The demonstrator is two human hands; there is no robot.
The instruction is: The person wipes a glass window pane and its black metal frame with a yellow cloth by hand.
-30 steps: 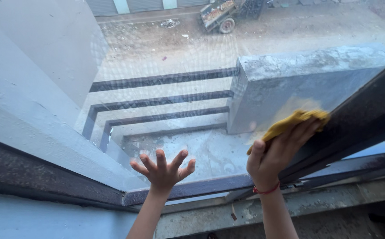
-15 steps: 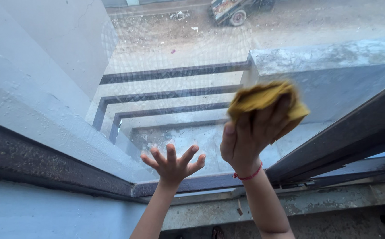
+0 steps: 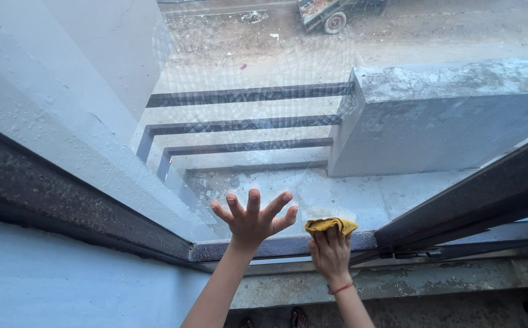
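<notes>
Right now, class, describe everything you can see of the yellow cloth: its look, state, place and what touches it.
The yellow cloth is a small mustard-coloured rag that looks like soft fabric, bunched into a crumpled wad. It sits low on the window glass, just above the dark bottom frame. The right hand presses it against the pane, fingers over its lower edge. The left hand is spread flat on the glass beside it, not touching it.

You have a single view, from the camera on your head, looking steeply down and outward through the window pane (image 3: 245, 140) from close behind it. The dark window frame (image 3: 81, 206) runs across the lower part of the frame, and your forearms rise from the bottom centre. The ledge and street far below fill the upper half; no second view overlaps.
</notes>
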